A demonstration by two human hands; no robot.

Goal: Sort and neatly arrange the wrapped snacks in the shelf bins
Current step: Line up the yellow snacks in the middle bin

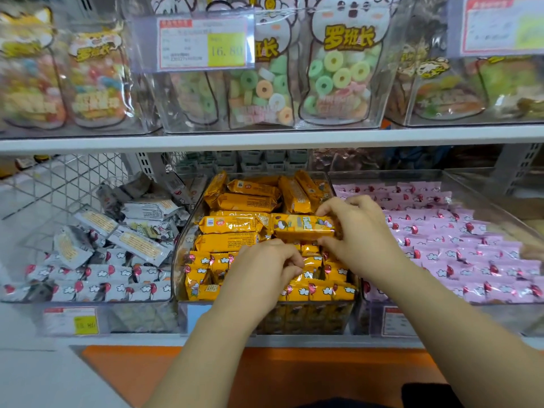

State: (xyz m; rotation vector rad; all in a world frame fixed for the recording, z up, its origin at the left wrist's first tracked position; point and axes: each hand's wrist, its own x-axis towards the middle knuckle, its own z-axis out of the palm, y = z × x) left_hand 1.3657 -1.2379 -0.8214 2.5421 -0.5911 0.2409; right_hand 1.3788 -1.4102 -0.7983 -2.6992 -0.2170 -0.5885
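Three clear shelf bins hold wrapped snacks. The middle bin [188, 231] is full of yellow packs [232, 225], some stood in rows at the front, others loose behind. My right hand [359, 228] grips one yellow pack [303, 226] by its right end, holding it flat above the pile. My left hand [265, 266] has curled fingers pinching the upright yellow packs in the front rows. The left bin [88, 300] contains white packs [138, 242], jumbled at the back. Neat rows of pink packs [459, 251] fill the right bin [500, 201].
The upper shelf [265, 139] carries clear bins of bagged ring candies [338, 78] with a price tag [203, 39] hanging in front. Price labels [85, 323] sit under the lower bins. An orange ledge [164, 369] runs below, and a wire rack [73, 181] stands behind the left bin.
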